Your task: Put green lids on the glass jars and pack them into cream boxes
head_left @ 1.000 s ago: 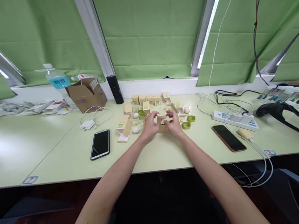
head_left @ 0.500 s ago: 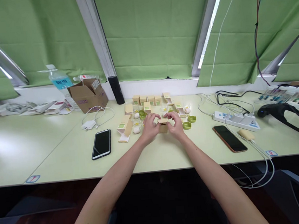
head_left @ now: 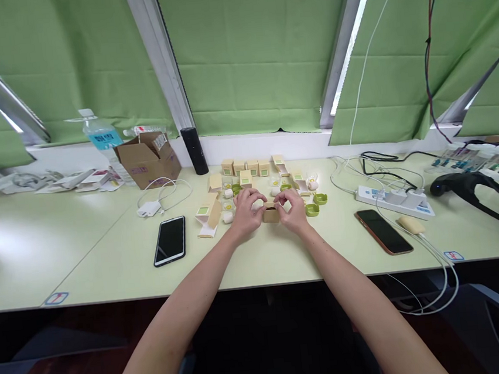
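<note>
Left hand [head_left: 247, 213] and right hand [head_left: 293, 211] pinch a small cardboard box [head_left: 271, 216] near its top from opposite sides, a grip presumably steadying it on the table [head_left: 261, 262]

The pale yellow-green worktop [head_left: 120, 264] has a seam on its left and a sticker [head_left: 56, 298] by its front edge. A row of small beige cartons [head_left: 252, 168] stands toward the back; nearer the front are another small carton [head_left: 271, 215] and green containers [head_left: 312, 210]. A white-framed smartphone [head_left: 169, 242] and white charger [head_left: 149, 208] lie left, before a cardboard box [head_left: 150, 161]; a second smartphone [head_left: 383, 231] lies right, near a power strip [head_left: 369, 194].
</note>
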`<state>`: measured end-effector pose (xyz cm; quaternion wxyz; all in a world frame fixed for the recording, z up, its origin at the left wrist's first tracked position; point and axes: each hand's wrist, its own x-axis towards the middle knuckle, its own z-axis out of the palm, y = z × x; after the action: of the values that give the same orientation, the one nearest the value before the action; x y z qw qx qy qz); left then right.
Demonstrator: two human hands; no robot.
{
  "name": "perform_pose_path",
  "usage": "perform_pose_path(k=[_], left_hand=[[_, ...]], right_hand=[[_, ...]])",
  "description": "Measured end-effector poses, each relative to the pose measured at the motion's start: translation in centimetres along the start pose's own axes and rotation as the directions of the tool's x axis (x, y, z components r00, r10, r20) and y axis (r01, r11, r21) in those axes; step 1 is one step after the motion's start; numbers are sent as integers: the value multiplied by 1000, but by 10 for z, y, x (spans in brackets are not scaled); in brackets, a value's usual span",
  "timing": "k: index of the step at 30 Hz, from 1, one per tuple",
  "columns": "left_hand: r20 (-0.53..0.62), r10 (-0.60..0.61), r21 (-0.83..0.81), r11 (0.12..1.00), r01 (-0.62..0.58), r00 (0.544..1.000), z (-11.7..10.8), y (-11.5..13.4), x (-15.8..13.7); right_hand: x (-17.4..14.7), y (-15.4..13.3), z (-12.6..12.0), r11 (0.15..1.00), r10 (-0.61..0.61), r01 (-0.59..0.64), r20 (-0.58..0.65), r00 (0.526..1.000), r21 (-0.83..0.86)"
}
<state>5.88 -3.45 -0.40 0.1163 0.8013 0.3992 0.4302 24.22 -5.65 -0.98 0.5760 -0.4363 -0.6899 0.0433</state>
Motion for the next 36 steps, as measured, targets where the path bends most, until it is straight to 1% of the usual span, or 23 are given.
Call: perform_pose_path(k=[5, 10, 17, 20, 26, 31, 34, 36], left_hand=[[3, 10, -8, 1000, -10, 1000, -1, 1, -1], [10, -3, -2, 1000, 3, 1000, 0, 2, -1], [9, 29, -16, 999, -29, 1000, -3, 4, -3], [4, 55, -14, 998, -55, 998, -4, 3, -3], [6, 50, 9, 999, -50, 999, -2, 0, -2], [13, 51, 20, 999, -51, 999, 0, -3, -2], [18, 42, 24, 999, -42, 999, 1, -5, -1], [14, 47, 24, 999, -47, 999, 2, -5, -1]], right_hand=[[0, 0, 0, 999, 6, -3, 52, 999, -53], [0, 1, 0, 998, 7, -3, 65, 998, -62], [0, -1, -3, 997, -59, 63, 71, 996, -49], [-1, -1, -4, 997, -67, 70, 66, 996, -40], [-3, 4, -3, 998, -12, 15, 57, 998, -55], [-4, 3, -2, 996, 82, -80, 83, 993, -35], [-5, -2, -4, 995, 95, -93, 72, 993, -23], [-6, -5, -5, 995, 95, -96, 68, 993, 15]])
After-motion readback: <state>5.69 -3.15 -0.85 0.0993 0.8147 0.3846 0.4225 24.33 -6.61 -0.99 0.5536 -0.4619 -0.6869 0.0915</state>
